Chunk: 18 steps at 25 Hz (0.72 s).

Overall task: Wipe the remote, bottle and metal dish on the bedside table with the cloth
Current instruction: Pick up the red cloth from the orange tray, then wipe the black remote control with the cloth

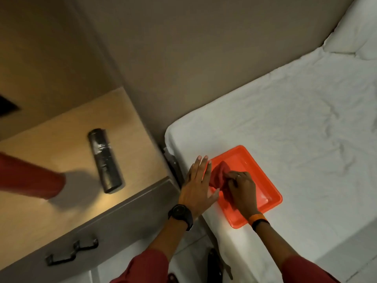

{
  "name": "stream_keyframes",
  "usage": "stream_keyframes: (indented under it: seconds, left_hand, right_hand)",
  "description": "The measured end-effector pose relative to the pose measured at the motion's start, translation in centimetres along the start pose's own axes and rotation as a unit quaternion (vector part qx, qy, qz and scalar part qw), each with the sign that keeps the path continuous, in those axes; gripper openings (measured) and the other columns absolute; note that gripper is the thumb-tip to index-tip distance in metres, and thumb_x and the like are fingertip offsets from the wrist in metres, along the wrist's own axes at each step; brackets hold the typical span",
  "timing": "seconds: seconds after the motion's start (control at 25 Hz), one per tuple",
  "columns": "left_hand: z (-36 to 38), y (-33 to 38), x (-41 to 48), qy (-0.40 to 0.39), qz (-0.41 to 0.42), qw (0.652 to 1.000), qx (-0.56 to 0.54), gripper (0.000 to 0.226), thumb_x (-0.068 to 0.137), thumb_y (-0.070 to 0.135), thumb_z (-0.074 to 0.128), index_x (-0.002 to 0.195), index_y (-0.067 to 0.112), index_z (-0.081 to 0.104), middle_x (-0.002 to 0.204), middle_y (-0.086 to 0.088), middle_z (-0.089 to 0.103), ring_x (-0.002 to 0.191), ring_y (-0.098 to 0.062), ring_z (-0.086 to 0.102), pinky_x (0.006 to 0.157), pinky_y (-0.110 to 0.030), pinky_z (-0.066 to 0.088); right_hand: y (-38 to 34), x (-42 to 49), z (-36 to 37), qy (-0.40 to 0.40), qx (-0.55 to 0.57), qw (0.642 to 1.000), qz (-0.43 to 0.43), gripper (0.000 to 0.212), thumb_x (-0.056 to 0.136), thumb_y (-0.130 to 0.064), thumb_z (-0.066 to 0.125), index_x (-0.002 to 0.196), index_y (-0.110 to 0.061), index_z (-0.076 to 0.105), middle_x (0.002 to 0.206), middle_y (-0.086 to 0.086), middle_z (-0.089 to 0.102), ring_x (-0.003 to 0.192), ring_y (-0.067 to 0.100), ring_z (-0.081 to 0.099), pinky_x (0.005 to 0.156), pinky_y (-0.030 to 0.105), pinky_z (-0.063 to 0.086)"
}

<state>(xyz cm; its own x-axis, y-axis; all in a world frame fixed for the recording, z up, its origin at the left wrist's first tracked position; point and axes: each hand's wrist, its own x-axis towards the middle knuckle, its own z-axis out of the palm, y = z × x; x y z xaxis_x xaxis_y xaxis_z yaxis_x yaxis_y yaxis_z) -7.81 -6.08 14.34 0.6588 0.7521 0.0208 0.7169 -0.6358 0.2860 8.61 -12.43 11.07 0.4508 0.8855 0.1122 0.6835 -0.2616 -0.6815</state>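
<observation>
The cloth (219, 176), a dark red rag bunched into soft folds, lies inside an orange plastic tray (263, 180), which sits on the white bed (285, 127) near its corner, at about 4 o'clock from the middle of my view. I see the right hand (241, 187) closed over the cloth, fingers curled into the fabric and pinching it against the tray floor; an orange band (257, 218) circles that wrist. The left hand (196, 180) lies flat and open, fingers stretched out, resting on the tray's rim at 9 o'clock from the cloth and holding nothing; it wears a black watch (180, 214). The tray is square with rounded corners and a raised lip, smooth and glossy.

At 9 o'clock from the tray stands the table (67, 201), pale wood grain on top with a grey drawer front and a dark metal handle (72, 251). On it lies the remote (105, 160), a long black bar with rounded ends, catching a streak of light, well apart from both hands. At the far 9 o'clock edge a blurred dark red cylinder (30, 176) lies across the tabletop; I cannot tell for sure what it is. The bed sheet is wrinkled, and a white pillow (355, 27) lies at 1 o'clock. A padded beige wall panel (204, 58) runs behind both.
</observation>
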Motion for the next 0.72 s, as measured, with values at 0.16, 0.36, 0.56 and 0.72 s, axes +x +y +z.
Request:
stream_keyframes:
  seconds: [0.16,0.36,0.56,0.72]
  left_hand:
    - [-9.6,-1.8,-5.3,0.145,-0.057,0.988,-0.017,0.091,0.088,0.055,0.053,0.157,0.011,0.014,0.167,-0.007,0.011,0.156,-0.023,0.003,0.126,-0.038,0.013]
    - [-16.6,-10.1,-12.5,0.265,-0.206,0.941,-0.038,0.085,0.088,0.045,0.062,0.153,0.004,0.027,0.162,-0.014,0.026,0.152,-0.029,0.022,0.125,-0.042,0.023]
    - [-17.9,-15.7,-13.2,0.138,-0.324,0.904,-0.241,0.096,0.087,0.045,0.068,0.157,0.011,0.012,0.165,-0.010,0.020,0.152,-0.025,0.023,0.123,-0.040,0.028]
    - [-17.4,-17.8,-11.8,0.091,-0.273,0.897,-0.336,0.078,0.091,0.029,0.067,0.154,0.014,0.024,0.162,-0.007,0.028,0.151,-0.024,0.026,0.123,-0.032,0.023]
  right_hand:
    - [-10.9,-1.0,-4.2,0.029,0.139,0.989,-0.038,0.032,0.078,0.012,0.067,0.096,-0.013,0.078,0.097,-0.006,0.074,0.093,0.021,0.067,0.083,0.030,0.052]
    - [-24.7,-0.1,-3.7,0.002,0.319,0.948,-0.017,0.023,0.075,-0.021,0.061,0.085,-0.031,0.078,0.093,-0.011,0.078,0.095,0.001,0.071,0.088,0.009,0.051]
    - [-34.1,2.3,4.4,-0.113,0.222,0.964,-0.096,0.045,0.086,0.010,0.053,0.120,-0.012,0.072,0.136,0.011,0.064,0.128,0.022,0.056,0.116,0.037,0.040]
    - [-34.8,1.9,11.1,-0.252,-0.111,0.947,-0.163,0.062,0.103,-0.033,0.043,0.159,-0.018,0.021,0.169,0.003,0.021,0.157,0.020,0.016,0.127,0.054,0.011]
